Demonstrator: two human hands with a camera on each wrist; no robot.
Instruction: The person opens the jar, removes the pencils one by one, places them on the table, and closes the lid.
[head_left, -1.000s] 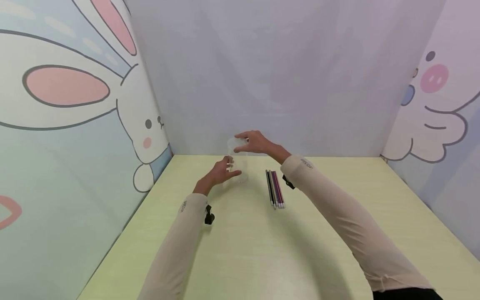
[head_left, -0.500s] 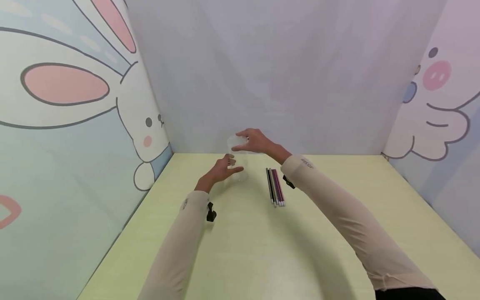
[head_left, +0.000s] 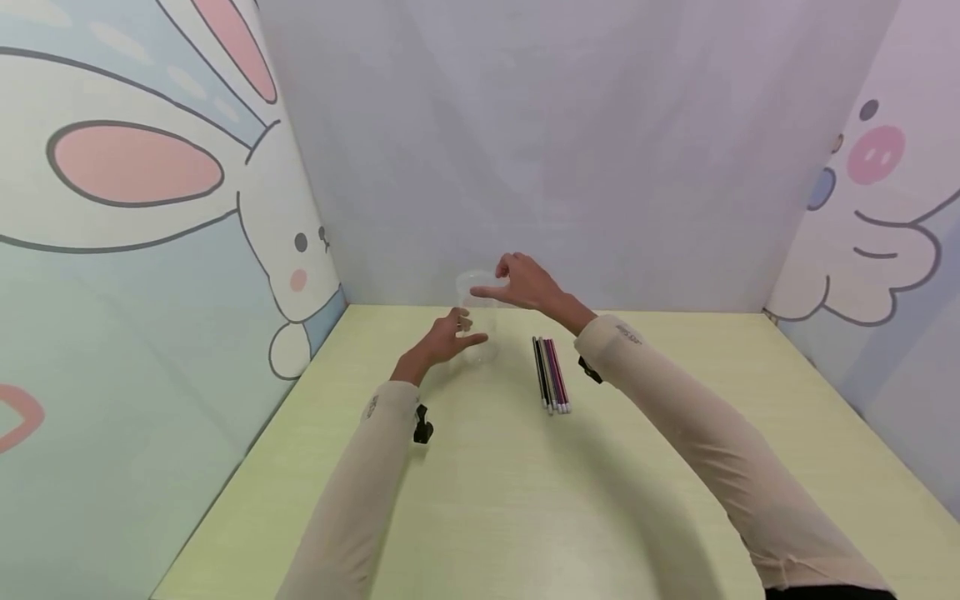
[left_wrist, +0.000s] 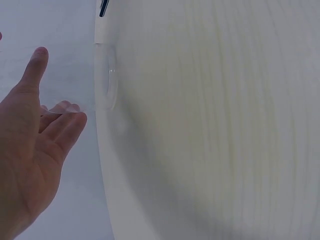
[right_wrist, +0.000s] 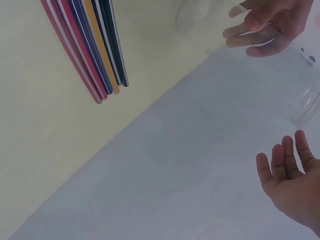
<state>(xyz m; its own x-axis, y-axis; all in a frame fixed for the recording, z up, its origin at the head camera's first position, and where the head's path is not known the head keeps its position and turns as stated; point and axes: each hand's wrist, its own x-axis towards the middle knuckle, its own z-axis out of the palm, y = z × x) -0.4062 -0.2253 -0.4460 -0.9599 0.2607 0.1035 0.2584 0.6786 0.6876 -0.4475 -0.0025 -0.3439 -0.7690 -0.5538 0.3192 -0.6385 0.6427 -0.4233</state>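
Note:
A tall clear cup (head_left: 478, 312) stands upright near the table's back edge, its round base (left_wrist: 111, 80) showing in the left wrist view. My left hand (head_left: 442, 340) holds it low on the side, thumb in front and fingers round the far side. Higher up, my right hand (head_left: 527, 282) is spread beside the cup's mouth, its thumb overlapping the cup in the head view. In the right wrist view, the right fingers (right_wrist: 278, 160) are apart from the rim (right_wrist: 306, 102) and hold nothing.
Several pencils (head_left: 551, 375) lie side by side on the pale yellow table (head_left: 480, 500), right of the cup. A plain grey wall (head_left: 637, 167) rises behind the table; cartoon panels flank both sides.
My right hand has moved off the cup's rim, slightly to the right, its fingers drawing away. The left hand stays at the cup, and the pencils lie as before.

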